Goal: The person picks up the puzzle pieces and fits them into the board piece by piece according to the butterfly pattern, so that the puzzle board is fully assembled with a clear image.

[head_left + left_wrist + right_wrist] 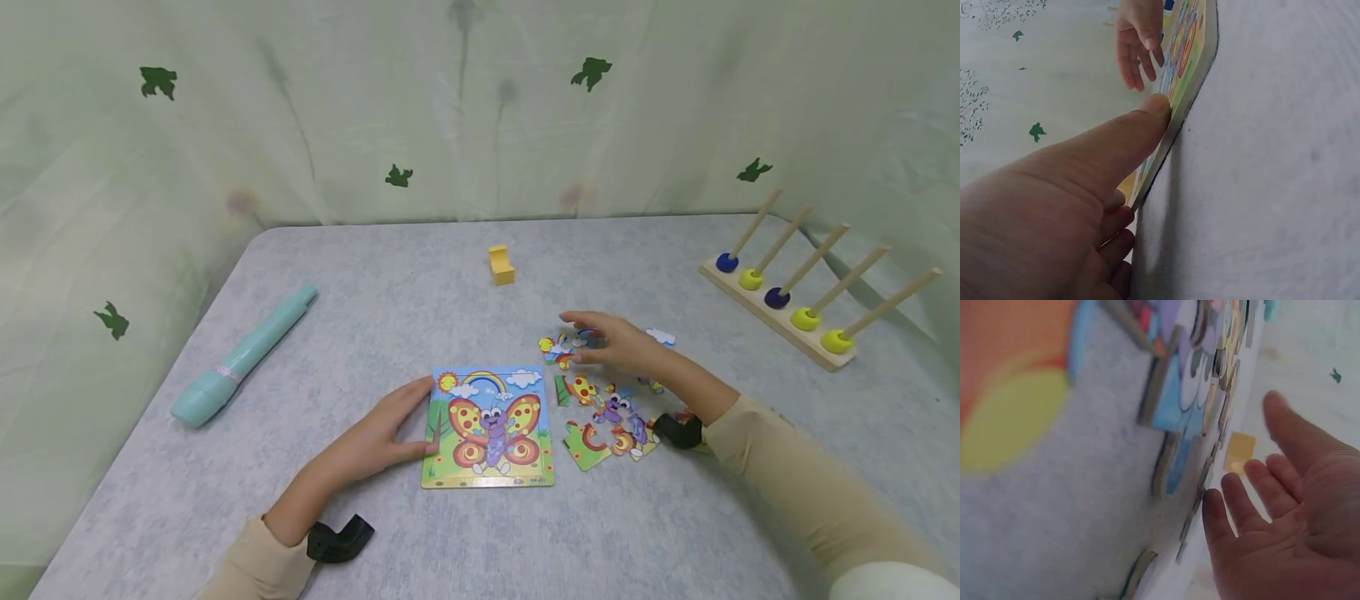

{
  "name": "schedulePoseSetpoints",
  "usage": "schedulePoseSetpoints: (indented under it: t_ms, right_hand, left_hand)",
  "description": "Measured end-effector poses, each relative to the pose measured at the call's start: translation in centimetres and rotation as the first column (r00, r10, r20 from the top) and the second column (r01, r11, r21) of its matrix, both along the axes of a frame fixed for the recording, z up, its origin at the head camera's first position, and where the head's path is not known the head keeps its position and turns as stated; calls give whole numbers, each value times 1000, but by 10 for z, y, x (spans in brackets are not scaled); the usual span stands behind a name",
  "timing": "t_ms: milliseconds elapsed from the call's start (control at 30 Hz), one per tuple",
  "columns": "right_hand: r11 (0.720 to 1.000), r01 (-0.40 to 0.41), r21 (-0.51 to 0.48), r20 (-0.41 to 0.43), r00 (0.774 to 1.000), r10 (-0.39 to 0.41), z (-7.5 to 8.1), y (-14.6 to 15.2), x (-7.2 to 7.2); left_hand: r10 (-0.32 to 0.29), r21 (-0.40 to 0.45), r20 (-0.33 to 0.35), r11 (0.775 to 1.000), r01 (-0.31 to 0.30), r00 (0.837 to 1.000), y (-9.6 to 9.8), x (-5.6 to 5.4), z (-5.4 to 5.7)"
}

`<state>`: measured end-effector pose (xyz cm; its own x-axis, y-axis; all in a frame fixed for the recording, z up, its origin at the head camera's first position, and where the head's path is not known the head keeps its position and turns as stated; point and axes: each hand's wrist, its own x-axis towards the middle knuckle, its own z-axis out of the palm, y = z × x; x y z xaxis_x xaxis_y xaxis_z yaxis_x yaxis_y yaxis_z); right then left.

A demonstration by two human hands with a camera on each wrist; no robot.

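Note:
A butterfly jigsaw board [491, 429] lies flat on the table, its picture showing a rainbow, sun and clouds. My left hand [386, 433] rests at its left side, thumb and fingertips spread along the edge. In the left wrist view the thumb [1141, 119] touches the board's rim. To the right of the board, loose jigsaw pieces [588, 450] lie scattered. My right hand [618, 343] hovers over the farther pieces with thumb and fingers apart. Nothing shows between those fingers in the right wrist view, where the palm [1272, 519] is visible.
A turquoise folded umbrella-like object [243, 358] lies on the left of the table. A small yellow block [501, 265] stands toward the back. At the right is a wooden peg rack [780, 312] with blue and yellow beads. A pale curtain [480, 108] hangs behind.

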<state>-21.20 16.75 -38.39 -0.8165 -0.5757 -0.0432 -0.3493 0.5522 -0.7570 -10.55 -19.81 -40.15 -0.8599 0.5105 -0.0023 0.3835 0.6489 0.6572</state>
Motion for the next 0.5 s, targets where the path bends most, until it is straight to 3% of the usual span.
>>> schedulePoseSetpoints:
  t_ms: [300,500]
  right_hand:
    - [993,-45,111,-56,997,51,-9,-4,-7]
    - [990,-52,134,-118,991,68,-9,-7,-8]
  left_hand:
    - [-7,-33,20,999,8,1000,-1,0,-3]
    - [-11,-40,16,999,12,1000,-1,1,-2]
